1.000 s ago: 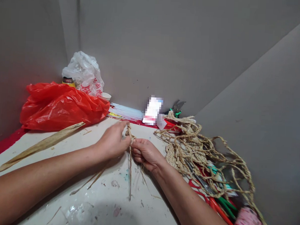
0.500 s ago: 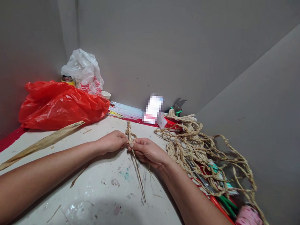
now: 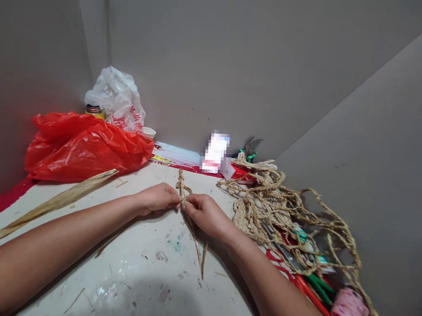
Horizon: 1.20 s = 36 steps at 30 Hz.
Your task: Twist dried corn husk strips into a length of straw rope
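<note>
A short braided straw cord (image 3: 181, 178) stands out beyond my fingertips at the middle of the white table (image 3: 139, 266). My left hand (image 3: 159, 197) pinches it from the left side. From the right, my right hand (image 3: 205, 213) is closed on the same cord, thumb and finger pressed together. Loose thin straw strands (image 3: 197, 250) hang from under my right hand toward me and meet near a point. My fingers hide the spot where the strands join the braid. A long dry leaf strip (image 3: 62, 197) lies left of my left forearm.
A heap of braided straw rope (image 3: 258, 206) covers the right side, over red-handled scissors (image 3: 279, 263) and a pink roll (image 3: 351, 308). At the back are a red plastic bag (image 3: 89, 145), a white bag (image 3: 117, 95), a blurred phone (image 3: 215, 152) and pruning shears (image 3: 249, 148).
My right hand has turned slightly, its fingers curling further under. The hanging strands have shifted, and one now angles in from the right. Both hands stay at the cord.
</note>
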Each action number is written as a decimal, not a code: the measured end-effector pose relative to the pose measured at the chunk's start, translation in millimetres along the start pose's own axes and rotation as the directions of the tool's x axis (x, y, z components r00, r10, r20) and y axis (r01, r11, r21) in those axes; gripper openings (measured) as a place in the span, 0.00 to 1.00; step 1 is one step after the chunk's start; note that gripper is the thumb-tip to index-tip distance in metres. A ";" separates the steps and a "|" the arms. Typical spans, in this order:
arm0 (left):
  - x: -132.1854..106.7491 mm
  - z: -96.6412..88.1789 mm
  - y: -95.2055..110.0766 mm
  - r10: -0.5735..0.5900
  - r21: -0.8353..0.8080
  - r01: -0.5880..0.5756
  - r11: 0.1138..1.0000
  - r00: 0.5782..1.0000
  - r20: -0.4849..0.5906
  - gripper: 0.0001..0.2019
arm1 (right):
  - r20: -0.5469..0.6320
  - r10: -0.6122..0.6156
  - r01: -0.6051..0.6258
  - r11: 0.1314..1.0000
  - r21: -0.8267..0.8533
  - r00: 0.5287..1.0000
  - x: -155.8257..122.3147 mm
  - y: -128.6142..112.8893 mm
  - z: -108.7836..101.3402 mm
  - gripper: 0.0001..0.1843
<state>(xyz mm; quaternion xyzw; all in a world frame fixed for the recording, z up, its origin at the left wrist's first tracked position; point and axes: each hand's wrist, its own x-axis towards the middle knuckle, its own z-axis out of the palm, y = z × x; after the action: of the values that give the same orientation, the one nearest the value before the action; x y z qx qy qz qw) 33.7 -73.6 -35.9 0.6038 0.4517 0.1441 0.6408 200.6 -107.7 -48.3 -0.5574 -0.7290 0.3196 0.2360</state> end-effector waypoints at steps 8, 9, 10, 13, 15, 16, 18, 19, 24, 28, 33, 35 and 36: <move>2.3 3.2 -0.8 -0.032 -0.032 0.031 0.999 0.998 -0.054 0.08 | -0.071 -0.063 0.050 0.983 -0.175 0.995 -3.3 -1.1 3.1 0.15; 3.0 4.1 -1.3 -0.034 -0.023 0.032 0.999 0.997 -0.073 0.07 | -0.066 -0.061 0.048 0.982 -0.185 0.996 -4.1 -1.8 2.9 0.15; 3.6 5.1 -1.9 -0.029 -0.015 0.028 1.000 0.995 -0.095 0.07 | -0.053 -0.057 0.046 0.980 -0.193 0.997 -4.9 -2.5 2.3 0.15; 4.8 8.4 -4.1 0.000 0.006 0.001 1.000 0.988 -0.152 0.06 | 0.005 -0.039 0.039 0.979 -0.200 0.999 -6.3 -4.0 -3.8 0.14; 5.0 10.3 -5.5 0.017 0.014 -0.015 1.000 0.983 -0.182 0.06 | 0.033 -0.014 0.019 0.984 -0.176 0.999 -6.2 -5.1 -9.9 0.13; 4.8 11.1 -6.0 0.027 0.013 -0.025 1.000 0.981 -0.193 0.06 | 0.048 0.005 0.002 0.990 -0.143 0.999 -5.8 -5.8 -12.6 0.13; 4.0 11.9 -6.9 0.056 -0.002 -0.058 0.998 0.977 -0.208 0.06 | 0.086 0.056 -0.054 0.998 -0.020 0.995 -4.8 -8.3 -15.1 0.13; 3.4 12.0 -7.2 0.073 -0.016 -0.079 0.997 0.975 -0.208 0.07 | 0.109 0.085 -0.093 0.993 0.067 0.990 -4.4 -9.9 -14.3 0.14; 0.7 9.6 -6.6 0.087 -0.119 -0.105 0.987 0.985 -0.146 0.08 | 0.196 0.201 -0.259 0.904 0.340 0.960 -7.5 -19.6 7.1 0.16; -0.1 8.7 -4.4 0.014 -0.218 -0.036 0.975 0.995 -0.101 0.11 | 0.162 0.281 -0.314 0.916 0.248 0.946 -13.4 -23.4 23.6 0.13; -0.9 10.9 -4.5 0.028 -0.303 -0.046 0.952 0.998 -0.064 0.14 | -0.024 0.164 -0.166 0.977 -0.137 0.986 -17.1 -29.2 28.7 0.16; -1.2 10.7 -5.7 0.045 -0.299 -0.063 0.952 0.997 -0.064 0.12 | -0.091 0.087 -0.112 0.941 -0.318 0.992 -22.6 -37.0 27.1 0.15; -1.5 10.0 -6.2 0.048 -0.294 -0.064 0.954 0.997 -0.060 0.11 | -0.089 0.056 -0.085 0.924 -0.374 0.994 -27.0 -42.1 24.7 0.14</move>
<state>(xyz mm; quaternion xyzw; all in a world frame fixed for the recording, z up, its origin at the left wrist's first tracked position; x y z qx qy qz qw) 38.1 -82.5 -42.2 0.5098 0.4242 0.2439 0.7075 162.6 -146.1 -34.2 -0.6302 -0.7466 0.1602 0.1408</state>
